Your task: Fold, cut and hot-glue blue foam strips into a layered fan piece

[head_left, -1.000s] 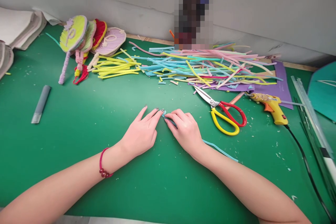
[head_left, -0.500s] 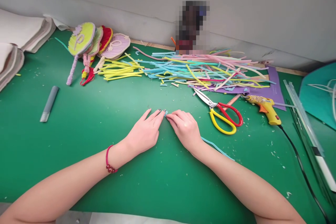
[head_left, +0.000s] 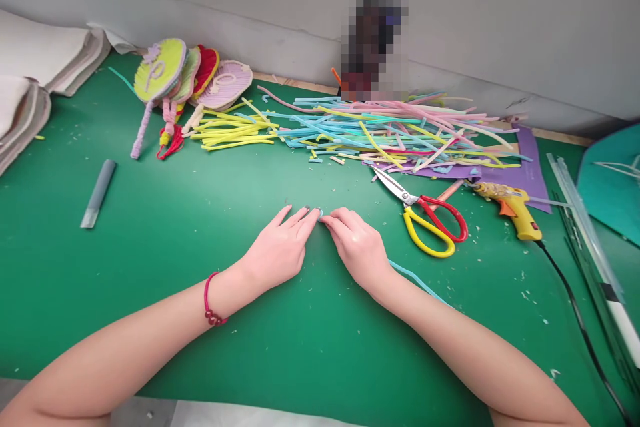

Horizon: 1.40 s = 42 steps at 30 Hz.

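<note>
My two hands meet at the middle of the table over a small blue bit of chenille stem (head_left: 321, 214). My left hand (head_left: 277, 243), palm down, presses its index fingertip on that bit, while its other fingers stretch forward and lie slightly apart. With thumb and index fingertip pinched together, my right hand (head_left: 361, 247) grips the stem from the other side. A longer blue length (head_left: 417, 278) comes out beneath my right wrist and runs along the table; my hand hides the part between. The scissors (head_left: 420, 207), with red and yellow handles, lie partly open to the right.
Behind my hands is a heap of coloured chenille stems (head_left: 380, 127), partly on a purple sheet (head_left: 533, 177). Several finished fans (head_left: 160, 73) lie back left. A yellow glue gun (head_left: 520, 213) with a black cord is at right, a grey strip (head_left: 99, 193) at left.
The whole view has shifted slightly. My hands stay together at the blue stem, with only a very small movement of the fingertips.
</note>
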Motion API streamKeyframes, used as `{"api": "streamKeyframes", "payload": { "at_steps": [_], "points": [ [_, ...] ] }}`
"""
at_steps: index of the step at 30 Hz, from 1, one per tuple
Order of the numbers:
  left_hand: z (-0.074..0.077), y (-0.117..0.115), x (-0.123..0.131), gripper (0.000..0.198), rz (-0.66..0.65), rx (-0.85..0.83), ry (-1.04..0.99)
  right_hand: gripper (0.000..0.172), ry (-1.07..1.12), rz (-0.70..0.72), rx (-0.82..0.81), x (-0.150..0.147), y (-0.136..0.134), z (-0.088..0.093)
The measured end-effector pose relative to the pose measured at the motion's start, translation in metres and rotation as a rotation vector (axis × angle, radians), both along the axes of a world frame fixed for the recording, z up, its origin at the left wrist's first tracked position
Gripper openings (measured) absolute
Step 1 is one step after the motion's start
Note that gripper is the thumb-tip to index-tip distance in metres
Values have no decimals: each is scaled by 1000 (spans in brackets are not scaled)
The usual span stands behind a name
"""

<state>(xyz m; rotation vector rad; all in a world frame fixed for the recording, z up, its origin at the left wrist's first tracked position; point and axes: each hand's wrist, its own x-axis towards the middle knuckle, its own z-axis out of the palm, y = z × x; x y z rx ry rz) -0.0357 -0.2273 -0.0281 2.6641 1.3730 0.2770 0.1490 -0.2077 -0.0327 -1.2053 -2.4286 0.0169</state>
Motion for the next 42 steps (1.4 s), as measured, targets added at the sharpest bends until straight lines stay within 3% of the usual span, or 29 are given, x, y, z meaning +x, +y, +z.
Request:
{"api": "streamKeyframes", "payload": {
  "at_steps": [10,18,21,27,35,42],
  "points": [
    [0,1,0,50,-26,68,60,24,-319,325,-19,6,41,23],
    [0,1,0,49,-20,73,32,27,-300,564,-30,10,71,28],
    [0,2,-1,49,-22,89,25,29,-215,528,19,17,68,25],
    [-2,6,-4,46,-41,157,-16,22,-91,296,119,35,58,13],
    [-3,5,-3,50,-58,210,-7,28,46,309,-22,33,55,-2],
    [-3,4,-4,53,-82,212,35,26,92,318,-24,29,53,-3]
  ]
}}
